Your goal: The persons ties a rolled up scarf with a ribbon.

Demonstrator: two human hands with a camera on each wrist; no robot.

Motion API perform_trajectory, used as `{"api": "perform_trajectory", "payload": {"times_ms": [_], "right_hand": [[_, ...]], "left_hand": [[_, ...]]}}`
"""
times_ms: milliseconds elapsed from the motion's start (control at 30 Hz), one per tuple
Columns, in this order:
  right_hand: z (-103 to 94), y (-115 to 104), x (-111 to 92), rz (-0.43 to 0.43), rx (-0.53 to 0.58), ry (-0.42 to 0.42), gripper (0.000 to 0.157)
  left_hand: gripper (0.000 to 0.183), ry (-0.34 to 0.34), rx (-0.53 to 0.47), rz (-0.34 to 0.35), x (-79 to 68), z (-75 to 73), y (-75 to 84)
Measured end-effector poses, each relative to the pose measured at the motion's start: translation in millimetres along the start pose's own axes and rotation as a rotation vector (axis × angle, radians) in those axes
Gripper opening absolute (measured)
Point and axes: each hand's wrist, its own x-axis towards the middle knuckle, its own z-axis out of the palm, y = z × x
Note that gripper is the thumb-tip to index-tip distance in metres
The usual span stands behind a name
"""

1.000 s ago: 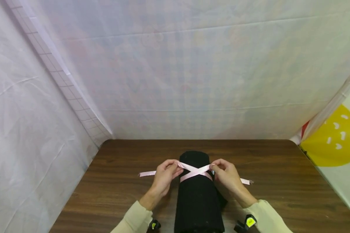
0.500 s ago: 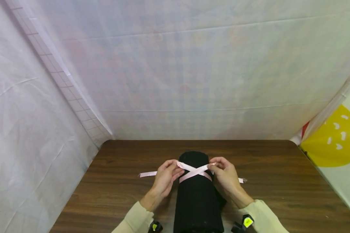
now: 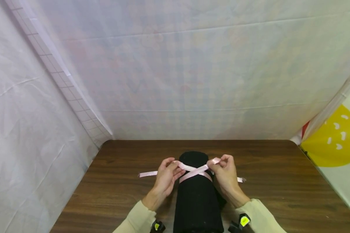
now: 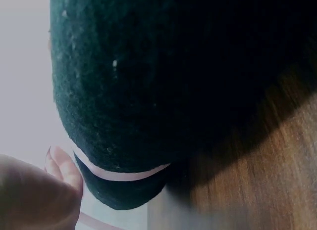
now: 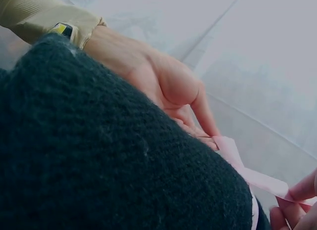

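In the head view, the black fabric roll (image 3: 196, 204) lies on the brown wood-grain table (image 3: 119, 194) at the bottom centre of the frame, its length running from the lower edge upward. The pink ribbon (image 3: 196, 171) passes across the upper part of the roll, and its two lengths cross on top in an X.

The left hand (image 3: 165, 178) is positioned to the left of the roll; its thumb and fingertips are clamped on the ribbon at the left arm of the X. The right hand (image 3: 227, 176) is positioned to the right of the roll; its thumb and index fingertip pinch the opposite arm of the X, and a short section of ribbon projects above them. One tail of the ribbon extends left of the left hand; the other, with a frayed end, shows right of the right hand.

Both forearms carry pale sleeves (image 3: 138, 218), with a black wrist device (image 3: 244, 221) bearing a yellow label at each cuff. In the left wrist view, the ribbon bands the roll near the bottom of the frame. A pale sheet (image 3: 192, 71) covers the upper frame; a yellow printed shape (image 3: 335, 142) appears at the right edge
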Motion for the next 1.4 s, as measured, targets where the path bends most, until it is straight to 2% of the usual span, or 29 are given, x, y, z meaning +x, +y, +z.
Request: {"api": "perform_trajectory", "payload": {"times_ms": [167,333,500,700,867,1033,1233,1400], "right_hand": [[4.5,-1.5,0.1,0.016,0.048,-0.007,0.044],[8.1,-1.0,0.7,0.049,0.060,-0.053,0.038],[10.7,-1.2,1.9,0.059,-0.034,-0.109,0.026],[11.6,-5.4,2.8,0.066,-0.141,-0.190,0.020],[11.9,-9.5,2.7,0.080,-0.181,-0.246,0.018],[12.3,-12.5,3.5,0.064,-0.210,-0.283,0.018],[14.3,-16.1,4.3,0.098,-0.204,-0.358,0.027],[14.0,-20.0,4.9,0.042,-0.288,-0.454,0.022]], "left_hand": [[0.035,0.010,0.059,0.021,1.5,2.1,-0.3],[0.034,0.019,0.101,0.053,1.3,4.9,-0.4],[0.031,0.013,0.166,0.101,1.9,8.7,-0.6],[0.036,-0.011,0.258,0.169,3.1,13.7,0.6],[0.038,-0.057,0.321,0.200,3.1,16.0,1.9],[0.036,-0.128,0.344,0.229,3.5,18.5,3.4],[0.035,-0.229,0.367,0.284,3.6,21.0,5.5],[0.036,-0.283,0.438,0.329,5.1,20.8,7.2]]}}
